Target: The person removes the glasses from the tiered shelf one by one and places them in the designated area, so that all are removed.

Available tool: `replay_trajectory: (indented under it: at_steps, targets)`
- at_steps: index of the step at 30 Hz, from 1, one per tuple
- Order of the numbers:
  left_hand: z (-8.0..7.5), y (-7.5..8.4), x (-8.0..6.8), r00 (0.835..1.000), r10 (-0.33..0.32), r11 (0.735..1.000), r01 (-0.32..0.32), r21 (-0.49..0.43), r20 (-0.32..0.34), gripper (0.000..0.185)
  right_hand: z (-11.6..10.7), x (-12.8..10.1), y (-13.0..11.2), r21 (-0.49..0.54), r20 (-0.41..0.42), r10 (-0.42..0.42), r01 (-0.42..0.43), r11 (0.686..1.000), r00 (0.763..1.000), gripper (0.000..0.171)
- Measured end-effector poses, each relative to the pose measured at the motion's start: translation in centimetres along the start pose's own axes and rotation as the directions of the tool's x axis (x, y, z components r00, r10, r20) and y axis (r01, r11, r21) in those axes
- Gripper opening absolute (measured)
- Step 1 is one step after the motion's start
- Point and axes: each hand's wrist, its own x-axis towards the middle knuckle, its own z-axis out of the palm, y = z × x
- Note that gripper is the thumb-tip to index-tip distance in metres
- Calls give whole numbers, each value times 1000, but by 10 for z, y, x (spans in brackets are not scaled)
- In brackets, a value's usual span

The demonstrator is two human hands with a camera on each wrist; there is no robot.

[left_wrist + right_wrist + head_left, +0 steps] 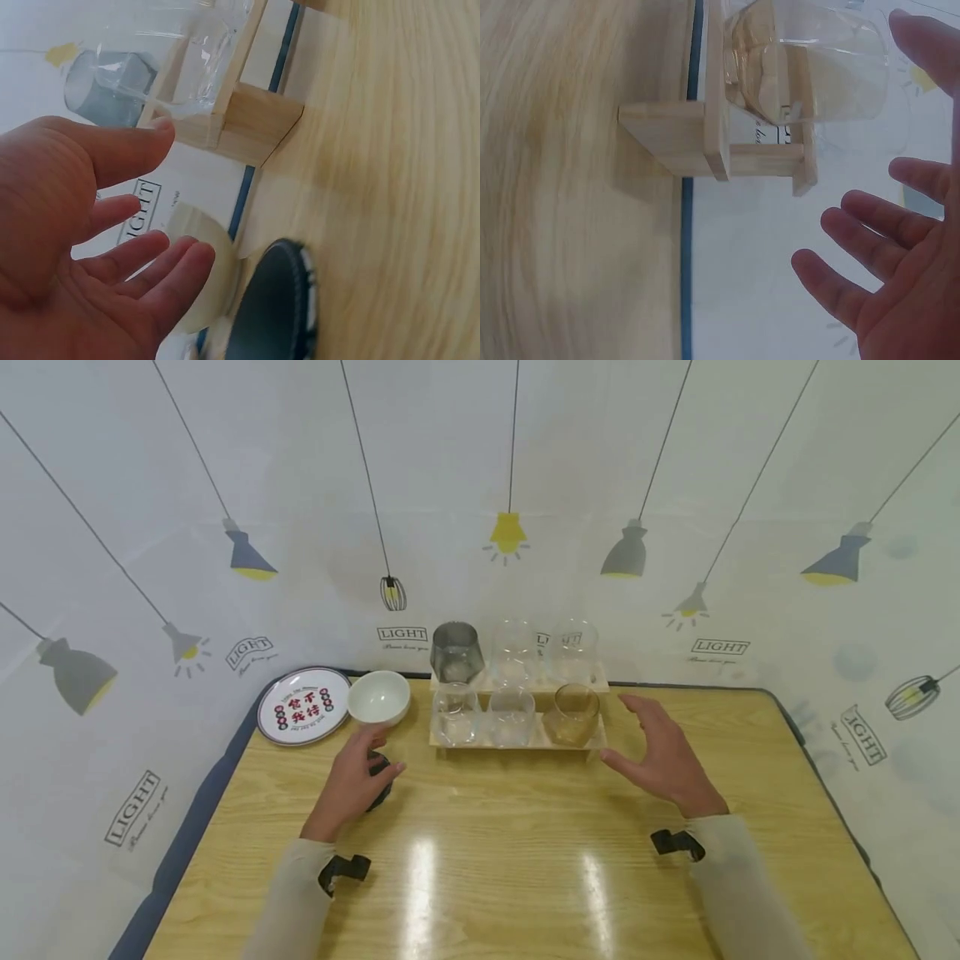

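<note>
My left hand [354,787] hovers over the table with its fingers loosely spread and holds nothing. Partly hidden behind it is a dark round piece [382,795] with a patterned rim, seen more fully in the left wrist view [270,311]. My right hand [660,752], thumb and fingers apart, is held beside the right end of a two-tier wooden rack [542,741]. Nearest to it on the lower tier is an amber glass [574,720]. Two clear glasses [512,720] share that tier; a grey glass [457,656] and two more clear ones [574,652] stand above.
Left of the rack, a white bowl [379,695] sits next to a white plate [303,706] with red and black characters. The wooden table [495,843] meets a wall covering [450,460] printed with lamps along its back and sides.
</note>
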Motion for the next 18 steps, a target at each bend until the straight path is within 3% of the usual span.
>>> replay_trajectory:
  at_steps: [7, 12, 15, 18]
  targets:
    - [17, -7, 13, 997, -62, 981, 67, -181, 36, 63, 21, 8, -4, 189, -27, 49, -43, 981, 998, 91]
    - [33, -7, 24, 991, -95, 924, 123, -363, 94, 60, 35, 14, -3, 289, -53, 91, -72, 955, 994, 89]
    - [42, -8, 31, 987, -111, 892, 150, -426, 115, 58, 44, 18, -3, 344, -62, 111, -83, 935, 992, 88]
    - [51, -7, 36, 985, -116, 879, 162, -448, 129, 56, 49, 20, -4, 383, -65, 128, -94, 919, 990, 88]
